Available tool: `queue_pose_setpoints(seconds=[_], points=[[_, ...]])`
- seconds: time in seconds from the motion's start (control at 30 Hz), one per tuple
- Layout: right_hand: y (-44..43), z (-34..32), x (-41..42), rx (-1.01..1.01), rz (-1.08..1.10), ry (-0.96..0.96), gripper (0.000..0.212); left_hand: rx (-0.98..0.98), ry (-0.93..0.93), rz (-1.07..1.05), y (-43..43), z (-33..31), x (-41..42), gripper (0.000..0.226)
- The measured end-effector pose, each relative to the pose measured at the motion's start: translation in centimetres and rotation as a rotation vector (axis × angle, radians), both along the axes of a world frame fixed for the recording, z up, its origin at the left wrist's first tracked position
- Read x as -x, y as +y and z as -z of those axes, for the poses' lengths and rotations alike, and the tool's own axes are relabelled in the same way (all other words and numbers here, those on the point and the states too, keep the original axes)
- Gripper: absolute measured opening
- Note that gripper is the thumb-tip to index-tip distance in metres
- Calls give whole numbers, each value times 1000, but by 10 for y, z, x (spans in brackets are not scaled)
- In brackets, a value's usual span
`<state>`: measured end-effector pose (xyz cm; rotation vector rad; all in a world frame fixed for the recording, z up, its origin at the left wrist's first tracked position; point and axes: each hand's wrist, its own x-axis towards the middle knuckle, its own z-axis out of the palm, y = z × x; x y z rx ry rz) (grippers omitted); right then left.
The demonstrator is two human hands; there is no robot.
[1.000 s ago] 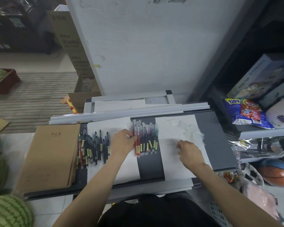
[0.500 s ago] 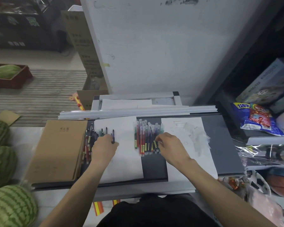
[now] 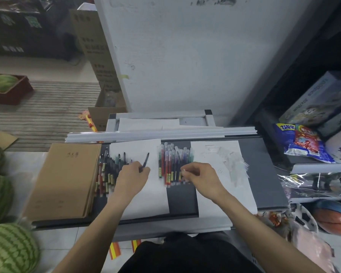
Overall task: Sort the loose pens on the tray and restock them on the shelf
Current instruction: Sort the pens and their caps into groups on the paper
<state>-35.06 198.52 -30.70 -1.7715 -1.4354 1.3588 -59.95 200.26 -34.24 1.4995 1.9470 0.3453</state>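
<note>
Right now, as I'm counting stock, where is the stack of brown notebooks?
Head view: the stack of brown notebooks lies at the left end of the tray, beside the dark pens.

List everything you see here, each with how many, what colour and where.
tray: one, dark grey, before the person
dark pens: a pile, mixed colours, tray's left part
clear-capped pens: a row, red, green, purple, tray's middle
single pen: one, dark, held between the pen groups
paper sheets: two, white, on the tray
notebooks: a stack, brown, tray's left end
watermelons: four, striped green, three at left edge, one in a red crate
snack bag: one, blue and red, on the shelf at right
basketball: one, orange and blue, low right
left hand: holds the single pen
right hand: curled at the clear-capped pens, seems to pinch one
</note>
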Motion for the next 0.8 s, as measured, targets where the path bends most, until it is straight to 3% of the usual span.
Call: queue_pose_setpoints(seconds=[0.13,0.33,0.67,0.8], points=[[-6,-22,-1,86,114,423,15,-129,-308,-2,-21,-43,-15,33],[-12,-55,-4,79,167,722,24,-277,-358,250,-49,-97,-21,40],[-20,-96,-10,-179,-29,457,16,-452,-244,416,-56,-136,-11,47],[-17,-102,-13,-220,-82,370,22,-472,-212,436,-57,-138,-12,45]])
